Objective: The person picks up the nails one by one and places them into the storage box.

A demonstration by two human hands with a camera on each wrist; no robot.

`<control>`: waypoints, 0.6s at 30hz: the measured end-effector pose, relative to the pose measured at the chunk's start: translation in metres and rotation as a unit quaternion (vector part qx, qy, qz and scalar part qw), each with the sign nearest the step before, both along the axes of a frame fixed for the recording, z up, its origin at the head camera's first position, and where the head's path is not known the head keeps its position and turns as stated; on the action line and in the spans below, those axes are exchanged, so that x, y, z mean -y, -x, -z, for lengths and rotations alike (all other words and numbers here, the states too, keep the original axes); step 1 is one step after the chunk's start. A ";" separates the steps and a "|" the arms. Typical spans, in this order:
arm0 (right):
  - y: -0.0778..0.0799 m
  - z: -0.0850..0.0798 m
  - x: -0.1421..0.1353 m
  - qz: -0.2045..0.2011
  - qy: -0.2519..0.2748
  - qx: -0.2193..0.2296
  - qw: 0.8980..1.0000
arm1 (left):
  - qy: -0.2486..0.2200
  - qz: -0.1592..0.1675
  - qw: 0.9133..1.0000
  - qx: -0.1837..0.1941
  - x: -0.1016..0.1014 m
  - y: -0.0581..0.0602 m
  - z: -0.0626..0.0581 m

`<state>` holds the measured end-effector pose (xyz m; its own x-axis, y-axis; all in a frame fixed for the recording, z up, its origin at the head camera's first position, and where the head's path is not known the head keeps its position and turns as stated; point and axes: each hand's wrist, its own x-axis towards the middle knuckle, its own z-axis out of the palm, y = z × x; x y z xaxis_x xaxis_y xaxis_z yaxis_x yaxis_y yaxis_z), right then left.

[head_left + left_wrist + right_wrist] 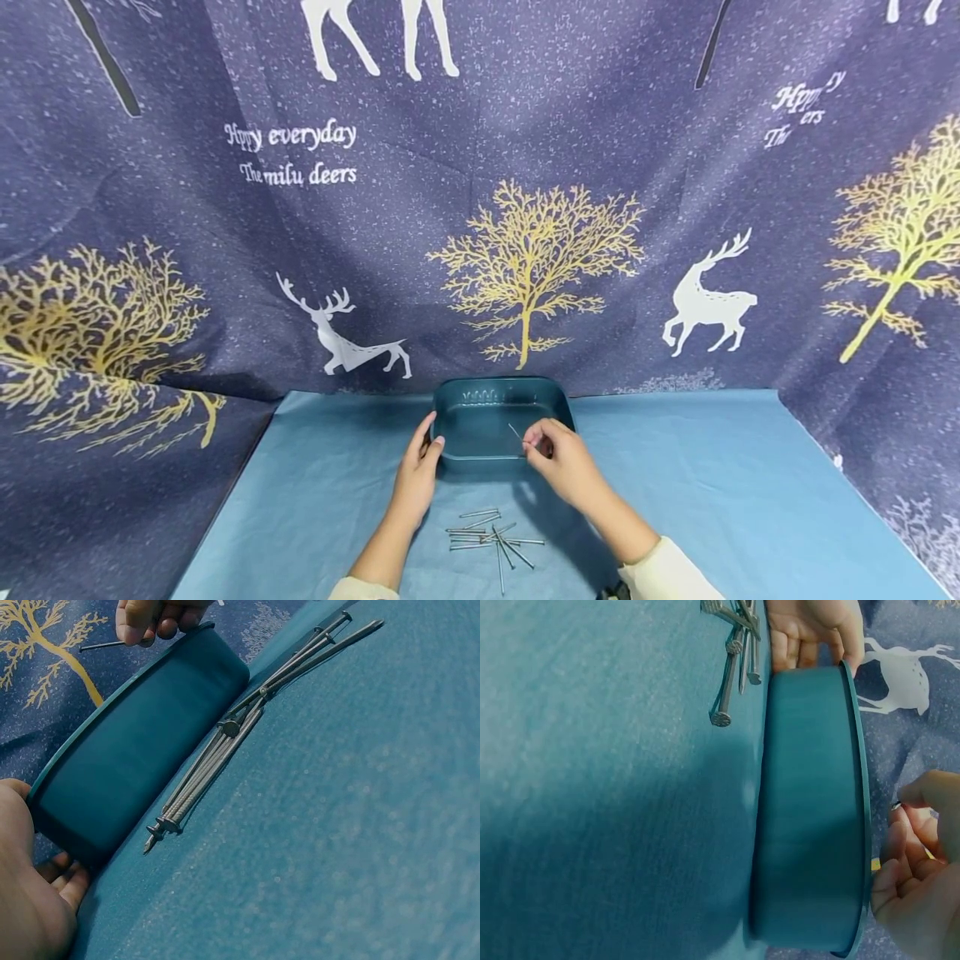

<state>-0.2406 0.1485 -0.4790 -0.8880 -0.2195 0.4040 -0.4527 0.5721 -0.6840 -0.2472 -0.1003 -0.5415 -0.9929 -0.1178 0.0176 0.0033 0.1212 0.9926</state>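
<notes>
A dark teal plastic tray with a raised rim sits at the back of the cloth. My left hand grips its left end, thumb at the rim and the other fingers low against the outer wall, as the right wrist view shows. Over the tray's front right part, my right hand pinches a thin steel nail between thumb and fingertips. The nail's free end points up and left above the tray. In front of the tray lies a loose pile of long nails, crossing at different angles, with flat heads visible in both wrist views.
Light blue cloth covers the table. Behind it hangs a dark blue curtain printed with deer and golden trees, close to the tray's back wall. The nail pile lies between my two forearms.
</notes>
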 end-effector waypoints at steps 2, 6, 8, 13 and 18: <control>0.002 0.001 0.000 0.005 0.003 -0.002 1.000 | 0.001 0.001 1.000 -0.001 0.000 0.000 0.000; 0.007 0.002 0.000 0.011 0.006 -0.016 1.000 | 0.000 0.001 1.000 0.001 0.000 0.000 0.000; 0.010 0.001 0.001 0.014 0.006 -0.021 1.000 | 0.003 0.001 1.000 0.000 0.000 0.000 -0.001; 0.015 -0.001 0.001 0.030 0.014 0.003 0.999 | 0.007 0.002 1.000 0.001 0.001 0.000 -0.002; 0.019 -0.001 0.001 0.049 0.017 0.025 0.998 | -0.003 0.006 1.000 -0.001 0.001 -0.001 -0.002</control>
